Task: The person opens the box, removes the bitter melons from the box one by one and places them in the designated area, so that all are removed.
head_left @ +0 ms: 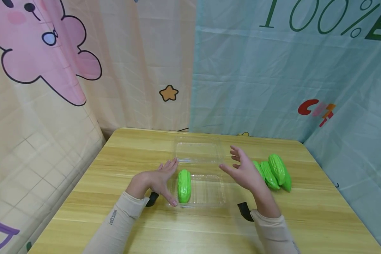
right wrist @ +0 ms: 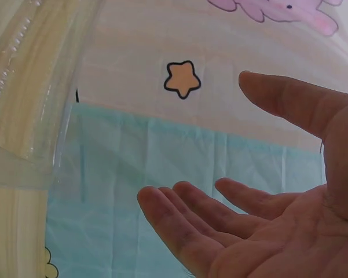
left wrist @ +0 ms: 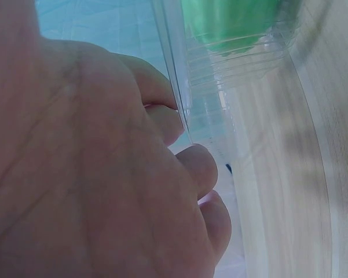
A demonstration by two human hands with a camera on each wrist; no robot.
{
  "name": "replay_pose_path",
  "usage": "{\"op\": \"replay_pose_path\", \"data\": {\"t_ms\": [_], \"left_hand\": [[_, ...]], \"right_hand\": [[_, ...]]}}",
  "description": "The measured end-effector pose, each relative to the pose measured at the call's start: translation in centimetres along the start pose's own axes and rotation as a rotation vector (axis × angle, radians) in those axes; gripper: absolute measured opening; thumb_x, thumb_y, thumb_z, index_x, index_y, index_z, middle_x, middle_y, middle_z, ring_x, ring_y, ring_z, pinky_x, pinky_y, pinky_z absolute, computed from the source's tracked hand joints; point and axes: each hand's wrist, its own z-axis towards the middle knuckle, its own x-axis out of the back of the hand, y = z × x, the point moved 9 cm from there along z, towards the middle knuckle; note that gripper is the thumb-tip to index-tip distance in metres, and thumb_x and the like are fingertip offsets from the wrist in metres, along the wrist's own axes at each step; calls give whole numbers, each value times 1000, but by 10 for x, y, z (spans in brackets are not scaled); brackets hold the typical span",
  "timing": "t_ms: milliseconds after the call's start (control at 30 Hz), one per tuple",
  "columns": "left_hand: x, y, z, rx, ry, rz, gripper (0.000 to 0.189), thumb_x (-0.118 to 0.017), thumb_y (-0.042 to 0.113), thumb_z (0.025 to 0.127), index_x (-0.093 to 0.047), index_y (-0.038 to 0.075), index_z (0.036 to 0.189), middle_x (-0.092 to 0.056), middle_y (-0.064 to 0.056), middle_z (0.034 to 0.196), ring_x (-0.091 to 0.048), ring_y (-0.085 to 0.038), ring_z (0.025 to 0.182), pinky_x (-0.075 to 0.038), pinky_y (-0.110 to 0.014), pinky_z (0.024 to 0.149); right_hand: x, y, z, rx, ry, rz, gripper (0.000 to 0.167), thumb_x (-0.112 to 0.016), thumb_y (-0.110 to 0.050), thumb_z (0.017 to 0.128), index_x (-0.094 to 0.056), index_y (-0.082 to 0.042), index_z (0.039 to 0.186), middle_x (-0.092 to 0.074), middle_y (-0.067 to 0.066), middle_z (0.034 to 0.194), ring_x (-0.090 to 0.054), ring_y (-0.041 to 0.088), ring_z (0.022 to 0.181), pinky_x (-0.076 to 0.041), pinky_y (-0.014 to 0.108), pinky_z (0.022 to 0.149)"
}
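A clear plastic clamshell box [head_left: 207,204] lies unfolded on the table, its lid [head_left: 198,144] on the far side. One green bitter gourd [head_left: 184,187] lies lengthwise at the left end of its base, and the left wrist view also catches part of this gourd [left wrist: 229,23]. My left hand [head_left: 157,180] spans the box's left side, thumb by the near corner and fingertips right at the rim. Over the right side, my right hand [head_left: 243,171] hovers with thumb and fingers spread, holding nothing. In the right wrist view, its palm [right wrist: 266,249] faces up beside the clear plastic.
Several more green bitter gourds [head_left: 277,165] are heaped on the table to the right, partly behind my right hand. The wooden table [head_left: 190,233] ends at printed curtains [head_left: 254,77] along the back and sides.
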Motion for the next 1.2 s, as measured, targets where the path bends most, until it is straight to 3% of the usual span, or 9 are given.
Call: {"op": "replay_pose_path", "data": {"t_ms": [233,633,1000,1200], "left_hand": [[0,-1,1,-7,8,-6,150,-92,55,63,9,0,159,15,-16,165,12,-36,151,4,-50,121],[0,0,1,3,8,-14,149,-93,53,63,8,0,159,15,-17,166,11,-37,151,4,-51,121],[0,-1,0,10,4,-4,147,-92,53,65,8,1,159,15,-16,166,11,-38,151,4,-52,121],[0,1,0,5,-1,-1,147,-91,54,65,9,1,159,15,-15,166,11,-35,151,4,-51,121]], "right_hand": [[-26,2,1,-5,-52,-13,82,-73,-27,94,-26,-2,157,-37,28,153,-45,50,131,-42,58,106],[-85,5,4,-5,-190,57,78,-78,-23,90,-37,-3,153,-48,24,145,-52,43,128,-51,53,98],[-132,4,-3,2,-385,204,76,-76,-23,92,-36,6,150,-51,25,143,-50,43,130,-46,56,103],[-144,5,-6,0,-410,203,76,-75,-22,92,-35,6,150,-47,27,146,-45,44,133,-42,58,106]]}}
